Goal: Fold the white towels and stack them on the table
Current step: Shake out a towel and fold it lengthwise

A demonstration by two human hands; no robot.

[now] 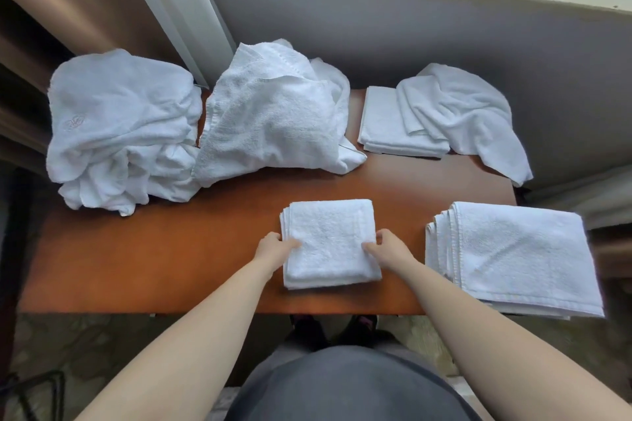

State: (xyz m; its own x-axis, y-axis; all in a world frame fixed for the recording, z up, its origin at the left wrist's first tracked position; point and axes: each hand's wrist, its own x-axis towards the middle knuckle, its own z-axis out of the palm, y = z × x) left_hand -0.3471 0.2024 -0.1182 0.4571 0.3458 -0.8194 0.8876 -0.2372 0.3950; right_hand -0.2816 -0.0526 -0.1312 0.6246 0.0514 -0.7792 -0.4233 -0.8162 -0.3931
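Gripping a small folded towel (330,243) at the near middle of the table (154,256), the left hand (275,244) is pinching its left edge while the right hand (388,244) is pinching its right edge, fingers curled over the top layer on both sides. The towel is lying flat in a compact square, so its folding is looking finished and it is probably waiting to be placed on a pile. To the right, a stack of larger folded towels (513,256) is sitting at the table's near corner, overhanging the edge slightly. At the far right, another folded pile (383,123) is lying partly under a loose towel (472,120) that is draping off the table. Much is remaining: two crumpled heaps, one at the far left (119,130) and one at the far centre (273,120), are still unfolded.
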